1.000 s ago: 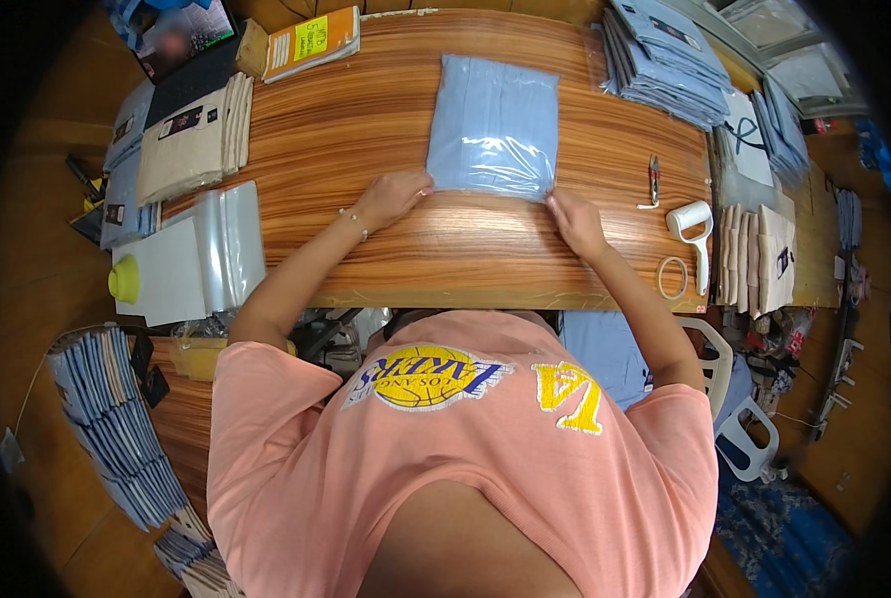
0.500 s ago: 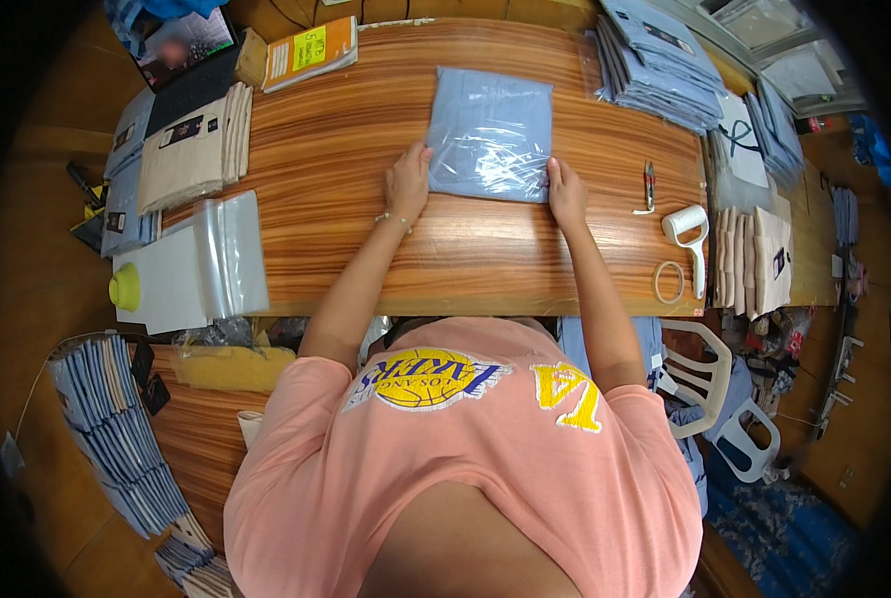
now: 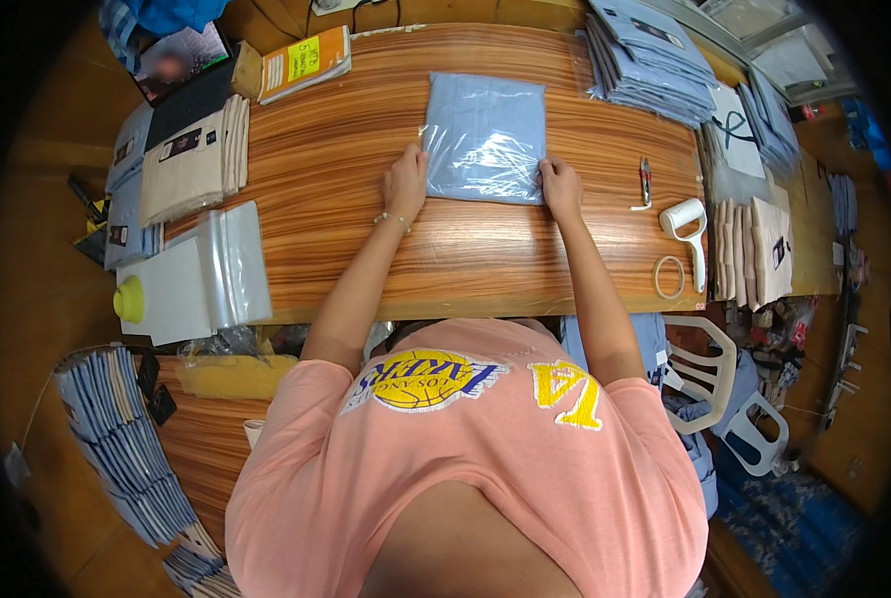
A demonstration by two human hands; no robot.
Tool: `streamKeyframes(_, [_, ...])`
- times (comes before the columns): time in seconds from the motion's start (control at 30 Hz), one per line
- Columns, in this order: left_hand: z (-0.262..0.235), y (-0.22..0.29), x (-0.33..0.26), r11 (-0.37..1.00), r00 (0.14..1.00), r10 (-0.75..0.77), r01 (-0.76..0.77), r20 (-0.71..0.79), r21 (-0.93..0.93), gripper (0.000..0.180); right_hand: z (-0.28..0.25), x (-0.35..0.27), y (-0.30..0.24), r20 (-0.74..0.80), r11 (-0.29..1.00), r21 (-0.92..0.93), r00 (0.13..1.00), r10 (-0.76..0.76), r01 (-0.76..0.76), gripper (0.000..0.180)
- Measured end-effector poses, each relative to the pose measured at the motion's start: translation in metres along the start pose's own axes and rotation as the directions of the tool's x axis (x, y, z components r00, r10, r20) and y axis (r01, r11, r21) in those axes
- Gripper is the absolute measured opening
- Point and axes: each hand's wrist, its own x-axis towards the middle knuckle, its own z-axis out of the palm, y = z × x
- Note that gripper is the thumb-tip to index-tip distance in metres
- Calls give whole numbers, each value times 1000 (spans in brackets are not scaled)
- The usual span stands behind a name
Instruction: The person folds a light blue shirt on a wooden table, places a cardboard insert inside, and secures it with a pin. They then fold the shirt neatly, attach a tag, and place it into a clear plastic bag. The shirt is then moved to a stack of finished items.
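Observation:
A folded light blue garment in a clear, shiny plastic bag (image 3: 486, 138) lies flat on the wood-grain table (image 3: 346, 239) ahead of me. My left hand (image 3: 405, 185) is closed at the bag's left edge, with its fingertips partly hidden. At the lower right corner, my right hand (image 3: 562, 189) pinches the plastic between thumb and fingers. Both forearms reach forward over the table's near edge.
To the right lie thread snips (image 3: 646, 183), a white lint roller (image 3: 685, 224) and a tape roll (image 3: 670, 277). Bagged blue garments (image 3: 645, 70) are stacked far right. Beige garments (image 3: 194, 159), clear plastic bags (image 3: 236, 264) and an orange notebook (image 3: 306, 65) sit left.
The whole view has shifted slightly. The bagged garment stays almost in place, with both hands still at its sides; the fingers have changed position a little.

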Motion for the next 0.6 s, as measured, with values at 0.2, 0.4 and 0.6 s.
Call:
streamKeyframes(0.2, [2, 6, 4, 999, 1000, -17, 18, -3, 44, 15, 12, 11, 1, -168, 990, -140, 984, -54, 30, 24])
streamKeyframes(0.4, [-4, 11, 8, 985, 993, 34, -53, 114, 166, 37, 17, 2, -8, -282, 949, -311, 948, -145, 52, 18])
streamKeyframes(0.6, [-5, 14, 2, 915, 990, 5, -62, 142, 398, 42, 16, -7, -11, -214, 908, -402, 952, -217, 117, 18])
